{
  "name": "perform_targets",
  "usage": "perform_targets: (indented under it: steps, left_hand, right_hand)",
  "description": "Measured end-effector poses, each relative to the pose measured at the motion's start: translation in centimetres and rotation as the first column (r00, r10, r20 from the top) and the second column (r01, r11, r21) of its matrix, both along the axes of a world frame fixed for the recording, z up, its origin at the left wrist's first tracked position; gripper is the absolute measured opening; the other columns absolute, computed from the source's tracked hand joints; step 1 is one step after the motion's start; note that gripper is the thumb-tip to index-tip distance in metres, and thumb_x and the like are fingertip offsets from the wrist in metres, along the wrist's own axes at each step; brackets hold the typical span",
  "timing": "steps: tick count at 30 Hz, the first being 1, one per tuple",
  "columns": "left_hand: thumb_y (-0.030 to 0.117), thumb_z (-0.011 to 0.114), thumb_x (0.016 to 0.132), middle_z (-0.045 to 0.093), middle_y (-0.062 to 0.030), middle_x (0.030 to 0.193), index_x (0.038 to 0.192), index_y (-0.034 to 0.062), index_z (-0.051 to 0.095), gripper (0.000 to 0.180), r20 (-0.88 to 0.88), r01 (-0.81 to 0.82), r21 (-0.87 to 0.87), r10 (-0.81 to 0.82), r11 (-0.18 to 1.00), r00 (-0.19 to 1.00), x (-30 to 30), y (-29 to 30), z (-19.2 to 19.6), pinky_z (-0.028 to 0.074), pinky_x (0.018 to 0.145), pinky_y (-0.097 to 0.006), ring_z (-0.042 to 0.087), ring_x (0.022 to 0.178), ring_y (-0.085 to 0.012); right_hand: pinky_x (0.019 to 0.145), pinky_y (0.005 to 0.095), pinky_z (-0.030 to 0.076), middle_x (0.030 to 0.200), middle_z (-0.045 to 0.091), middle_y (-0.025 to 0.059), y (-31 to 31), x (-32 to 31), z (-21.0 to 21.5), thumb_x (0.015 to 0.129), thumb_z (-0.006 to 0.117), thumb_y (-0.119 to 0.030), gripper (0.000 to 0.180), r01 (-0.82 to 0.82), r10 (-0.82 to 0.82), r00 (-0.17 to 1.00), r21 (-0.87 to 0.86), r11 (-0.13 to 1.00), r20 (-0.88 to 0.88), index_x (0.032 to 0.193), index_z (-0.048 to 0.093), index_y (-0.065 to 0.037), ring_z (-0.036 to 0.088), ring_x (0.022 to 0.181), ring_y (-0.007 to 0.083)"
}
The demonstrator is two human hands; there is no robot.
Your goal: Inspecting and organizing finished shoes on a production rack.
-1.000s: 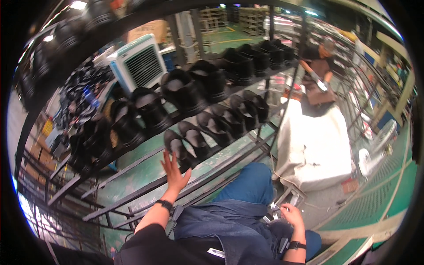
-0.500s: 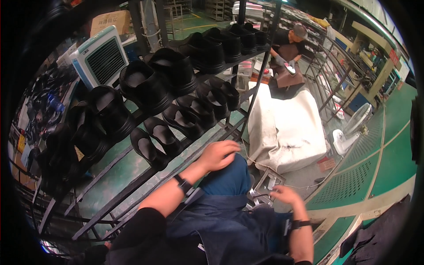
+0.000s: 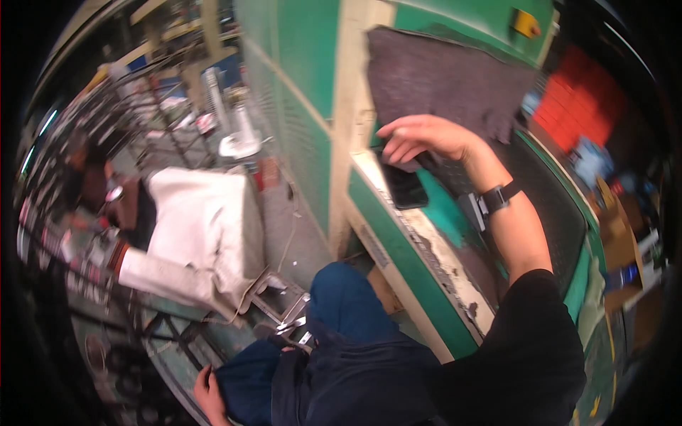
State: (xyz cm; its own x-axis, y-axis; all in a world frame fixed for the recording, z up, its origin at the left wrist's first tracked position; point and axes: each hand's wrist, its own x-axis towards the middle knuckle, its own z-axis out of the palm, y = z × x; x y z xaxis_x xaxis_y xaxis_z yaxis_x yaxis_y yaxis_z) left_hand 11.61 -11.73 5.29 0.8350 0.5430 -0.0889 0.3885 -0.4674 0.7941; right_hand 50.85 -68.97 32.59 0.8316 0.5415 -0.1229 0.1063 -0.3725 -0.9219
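My right hand [image 3: 430, 138] is stretched over the edge of a green machine bench, palm down, fingers loosely bent and apart with nothing in them. Just beneath its fingertips a black smartphone [image 3: 408, 188] lies flat on the bench's worn, pale edge; from this view I cannot tell whether they touch it. A dark, wrinkled cloth [image 3: 440, 78] hangs behind the hand. Low at the left, my left hand [image 3: 209, 396] rests against the side of my blue-trousered leg, its fingers partly visible and holding nothing.
To the left, a white cloth [image 3: 202, 213] covers a boxy shape, with a person [image 3: 99, 181] at work beyond it. A white fan [image 3: 241, 135] stands near the green panels [image 3: 295, 57]. Red crates [image 3: 579, 96] and a cardboard box [image 3: 621, 234] are at the right.
My view has swung right, away from the rack of black shoes, to the bench. My right hand has risen from beside my legs to above the phone; the left has left my knee top.
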Motion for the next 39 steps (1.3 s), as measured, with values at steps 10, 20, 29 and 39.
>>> perform_targets:
  steps: [10,20,29,39]
  left_hand:
    - [0.024,0.060,0.096,0.069,-0.0208,0.119,0.124,-0.0022,0.066,0.039,-0.170,0.047,0.130,-0.025,0.990,0.985,3.8,-1.9,3.5,0.047,0.098,-0.037,0.064,0.109,-0.0290]
    - [0.023,0.061,0.095,0.072,-0.0192,0.108,0.120,-0.0051,0.067,0.037,-0.270,0.054,0.091,-0.027,0.994,0.963,7.6,-4.7,4.5,0.051,0.090,-0.035,0.066,0.098,-0.0253]
    - [0.025,0.061,0.094,0.072,-0.0189,0.109,0.120,-0.0025,0.067,0.038,-0.319,0.104,0.174,-0.044,0.979,0.947,8.3,-5.3,4.8,0.050,0.090,-0.036,0.066,0.098,-0.0258]
    - [0.032,0.065,0.084,0.073,-0.0185,0.098,0.109,0.0068,0.073,0.037,-0.110,0.006,0.322,0.031,0.947,0.993,6.1,-2.9,1.0,0.056,0.085,-0.042,0.071,0.093,-0.0352]
  right_hand:
    - [0.094,0.0456,0.050,0.125,0.066,0.0190,-33.6,0.6,-12.0,0.088,0.057,-0.034,0.056,0.739,-0.852,-0.352,0.443,-0.507,-0.388,0.132,0.058,0.001,0.066,0.112,0.0321]
    - [0.114,0.0454,0.036,0.151,0.042,0.0192,-11.1,19.2,-9.7,0.087,0.060,-0.026,0.050,0.817,-0.209,0.525,-0.419,0.396,0.825,0.134,0.060,-0.007,0.042,0.138,0.0373]
    - [0.104,0.0452,0.045,0.135,0.060,0.0207,-13.9,16.8,-7.2,0.077,0.071,-0.048,0.078,0.815,-0.558,0.579,-0.413,0.406,0.595,0.140,0.050,-0.007,0.057,0.127,0.0345]
    - [0.105,0.0481,0.045,0.135,0.058,0.0277,-13.1,12.0,-7.6,0.072,0.067,-0.054,0.085,0.770,-0.397,0.638,-0.545,0.332,0.659,0.139,0.052,-0.003,0.056,0.126,0.0399]
